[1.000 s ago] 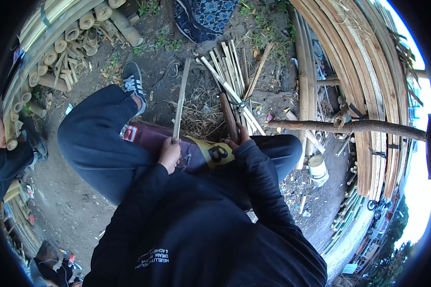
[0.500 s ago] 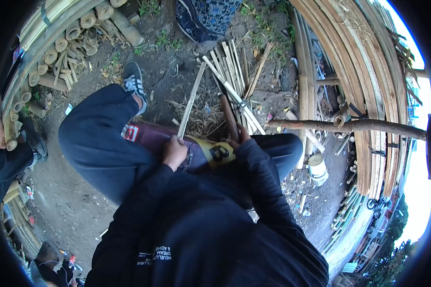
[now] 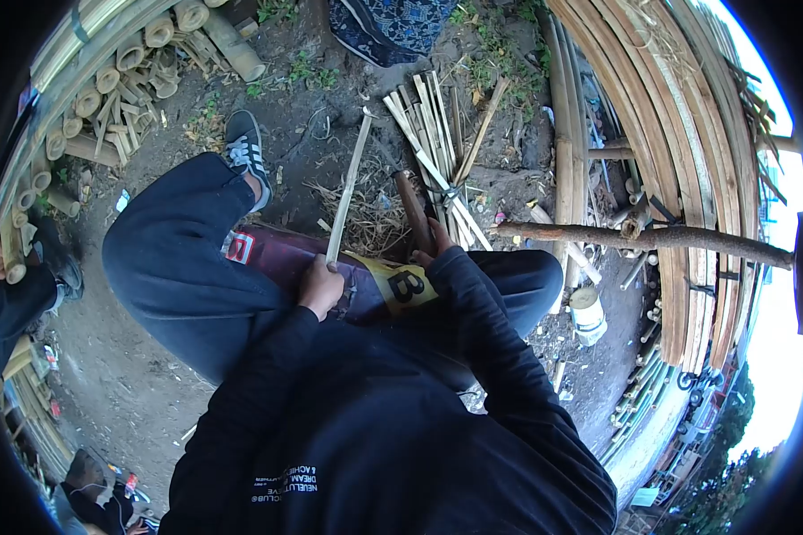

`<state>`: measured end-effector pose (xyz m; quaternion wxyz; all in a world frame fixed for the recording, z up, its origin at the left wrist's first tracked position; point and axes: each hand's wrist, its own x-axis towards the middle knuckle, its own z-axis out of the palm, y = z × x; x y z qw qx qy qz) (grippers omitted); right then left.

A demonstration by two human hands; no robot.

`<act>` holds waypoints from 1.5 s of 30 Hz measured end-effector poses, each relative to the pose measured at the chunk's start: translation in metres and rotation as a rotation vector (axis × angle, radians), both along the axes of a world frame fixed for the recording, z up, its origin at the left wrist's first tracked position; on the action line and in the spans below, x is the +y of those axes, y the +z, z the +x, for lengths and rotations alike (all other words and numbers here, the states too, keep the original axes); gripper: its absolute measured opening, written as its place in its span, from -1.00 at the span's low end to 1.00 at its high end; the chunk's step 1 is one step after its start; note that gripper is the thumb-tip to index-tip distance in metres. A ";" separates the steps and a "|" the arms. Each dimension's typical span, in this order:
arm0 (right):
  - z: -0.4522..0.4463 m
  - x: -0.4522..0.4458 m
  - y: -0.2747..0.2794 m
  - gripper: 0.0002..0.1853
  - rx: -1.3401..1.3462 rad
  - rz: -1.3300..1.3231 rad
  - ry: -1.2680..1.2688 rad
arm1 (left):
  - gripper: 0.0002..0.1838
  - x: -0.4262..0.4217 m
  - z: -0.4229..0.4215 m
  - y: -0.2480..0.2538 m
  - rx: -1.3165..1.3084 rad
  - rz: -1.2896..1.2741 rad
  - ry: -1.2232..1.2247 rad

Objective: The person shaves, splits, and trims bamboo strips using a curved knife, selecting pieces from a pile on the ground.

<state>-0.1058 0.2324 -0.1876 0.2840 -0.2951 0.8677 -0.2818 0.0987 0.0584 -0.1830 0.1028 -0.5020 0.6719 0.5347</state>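
Soil (image 3: 143, 366) is lying below; your left hand (image 3: 320, 285) is gripping the strip (image 3: 351, 183), which is jutting forward beyond its fingers; your right hand (image 3: 434, 244) is grasping the knife (image 3: 411, 210).

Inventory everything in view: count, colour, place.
Sack: 1, purple-yellow, centre
Bamboo strip: 1, pale, centre
Tool: 1, brown handle, centre
Strip bundle: 1, pale, upper centre
Shavings: many, tan, centre
Bamboo stems: many, tan, upper left
Long slats: many, brown, right
Branch: 1, brown, right
Tub: 1, white, right
Cloth: 1, patterned blue, top
Other people: at least 2, dark, left
Shoe: 1, grey, upper left
Legs: 2, dark, centre
Left hand: 1, black-sleeved, on bamboo strip
Right hand: 1, black-sleeved, on tool
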 end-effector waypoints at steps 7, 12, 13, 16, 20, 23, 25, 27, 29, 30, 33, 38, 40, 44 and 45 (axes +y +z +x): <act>0.015 -0.039 0.039 -0.15 -0.009 0.272 0.202 | -0.80 -0.001 -0.004 0.013 0.083 0.507 0.293; 0.017 -0.036 0.048 -0.23 0.124 0.331 0.258 | -0.76 -0.002 -0.010 0.005 0.174 0.635 0.209; 0.014 -0.032 0.046 -0.21 0.131 0.264 0.269 | -0.76 -0.003 -0.011 0.006 0.171 0.642 0.208; 0.018 -0.033 0.061 -0.25 0.177 0.263 0.251 | -0.75 -0.004 -0.012 0.004 0.194 0.597 0.282; 0.023 -0.051 0.102 -0.31 0.099 0.332 0.279 | -0.71 -0.002 -0.014 -0.001 0.259 0.675 0.321; 0.025 -0.048 0.097 -0.32 0.094 0.372 0.252 | -0.68 -0.001 -0.016 -0.001 0.275 0.697 0.328; 0.023 -0.041 0.097 -0.34 0.155 0.358 0.242 | -0.68 -0.001 -0.017 -0.002 0.305 0.706 0.349; 0.020 -0.041 0.098 -0.36 0.215 0.343 0.237 | -0.66 -0.002 -0.022 0.009 0.211 0.587 0.290; 0.018 -0.047 0.104 -0.39 0.205 0.274 0.287 | -0.65 0.001 -0.023 0.004 0.181 0.579 0.295; 0.018 -0.052 0.110 -0.39 0.205 0.280 0.287 | -0.64 0.002 -0.023 0.002 0.150 0.564 0.297; 0.014 -0.070 0.130 -0.41 0.176 0.389 0.290 | -0.67 0.004 -0.019 -0.005 0.156 0.560 0.268; 0.006 -0.085 0.134 -0.43 0.207 0.518 0.353 | -0.75 0.026 -0.003 -0.050 0.331 0.737 0.360; 0.006 -0.093 0.141 -0.43 0.212 0.530 0.365 | -0.77 0.030 0.000 -0.056 0.360 0.670 0.337; 0.010 -0.103 0.150 -0.41 0.256 0.655 0.386 | -0.70 0.025 -0.004 -0.043 0.505 1.091 0.628; 0.010 -0.104 0.148 -0.41 0.255 0.658 0.387 | -0.70 0.023 -0.007 -0.036 0.500 1.137 0.657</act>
